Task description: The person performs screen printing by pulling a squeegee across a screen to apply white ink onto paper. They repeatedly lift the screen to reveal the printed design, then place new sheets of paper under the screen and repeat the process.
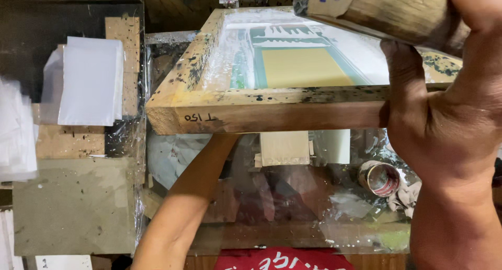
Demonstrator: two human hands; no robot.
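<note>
Head view, left to right: white sheets [91, 81] lie stacked on the bench, just beside the raised wooden frame [272, 110]. Left arm reaches under the frame; its hand is hidden, fingers cannot be told. Frame is ink-speckled, with a yellow panel in green-edged mesh. A tape roll [379, 178] sits below. Right hand [444, 123] grips the frame's front rail and a wooden squeegee [387, 11].
</note>
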